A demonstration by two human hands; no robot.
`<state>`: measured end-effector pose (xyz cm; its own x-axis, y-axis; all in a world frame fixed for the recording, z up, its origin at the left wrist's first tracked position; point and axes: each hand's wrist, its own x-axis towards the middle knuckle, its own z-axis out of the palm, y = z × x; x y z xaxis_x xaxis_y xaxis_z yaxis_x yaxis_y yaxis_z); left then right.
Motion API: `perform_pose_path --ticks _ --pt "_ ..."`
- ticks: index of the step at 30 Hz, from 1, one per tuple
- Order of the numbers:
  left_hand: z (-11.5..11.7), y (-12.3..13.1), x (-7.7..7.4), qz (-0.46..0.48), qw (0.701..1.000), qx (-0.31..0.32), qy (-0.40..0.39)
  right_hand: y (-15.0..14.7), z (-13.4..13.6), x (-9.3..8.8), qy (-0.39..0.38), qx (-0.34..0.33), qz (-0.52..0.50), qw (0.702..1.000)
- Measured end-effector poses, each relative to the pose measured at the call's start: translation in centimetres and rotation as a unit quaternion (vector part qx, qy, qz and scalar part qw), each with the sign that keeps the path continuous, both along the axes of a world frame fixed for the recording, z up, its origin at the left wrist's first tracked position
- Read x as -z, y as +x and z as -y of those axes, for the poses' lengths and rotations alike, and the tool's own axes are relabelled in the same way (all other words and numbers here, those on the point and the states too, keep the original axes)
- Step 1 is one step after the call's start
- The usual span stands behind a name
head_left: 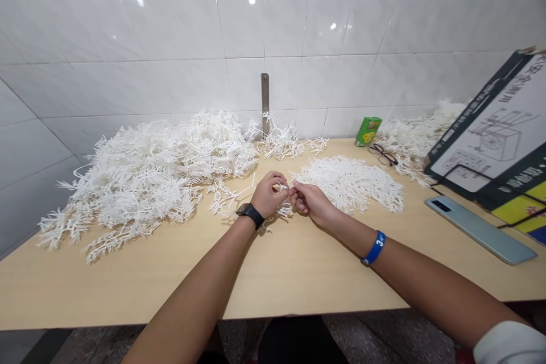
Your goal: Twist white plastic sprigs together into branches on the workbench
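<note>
My left hand, with a black watch at the wrist, is closed on a white branching piece that looks like plastic. Its thin twigs show between the fingers, and more white twigs show below the hand. Fingertips of my right hand pinch close beside the left fingers, apparently at the end of the same piece; the exact contact is too small to see. Just behind my right hand lies a flat pile of white branched pieces. A larger, tangled heap spreads out to the left of my hands.
A metal bracket stands against the tiled wall, with a small white clump by it. To the right are a green box, eyeglasses, another white heap, a phone and a large printed carton.
</note>
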<state>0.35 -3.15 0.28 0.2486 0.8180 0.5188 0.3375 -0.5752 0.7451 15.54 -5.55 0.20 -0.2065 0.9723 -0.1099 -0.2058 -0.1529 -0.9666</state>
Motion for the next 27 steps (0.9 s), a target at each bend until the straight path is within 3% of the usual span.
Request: perform_pose_path --ticks 9,15,20,22,25,27 --pt "-0.1 -0.2 0.0 -0.016 1.000 0.005 0.004 0.2 -0.1 0.2 0.008 -0.034 -0.007 0.999" --pt "-0.3 -0.2 0.3 -0.001 0.999 0.009 -0.043 0.0 -0.5 0.7 0.091 0.012 0.053 0.994" --pt "-0.2 -0.3 0.1 0.023 0.997 0.017 -0.065 0.2 -0.4 0.4 0.262 0.083 0.199 0.941" --pt "-0.1 -0.3 0.0 0.033 0.997 0.020 -0.066 0.2 -0.2 0.1 0.293 0.105 0.227 0.923" --pt "0.0 -0.3 -0.2 0.039 0.997 0.011 -0.061 0.2 0.3 -0.4 0.279 0.138 0.227 0.923" --pt "0.0 -0.3 -0.1 0.036 0.998 0.000 -0.054 0.1 0.5 -0.7 0.250 0.126 0.211 0.937"
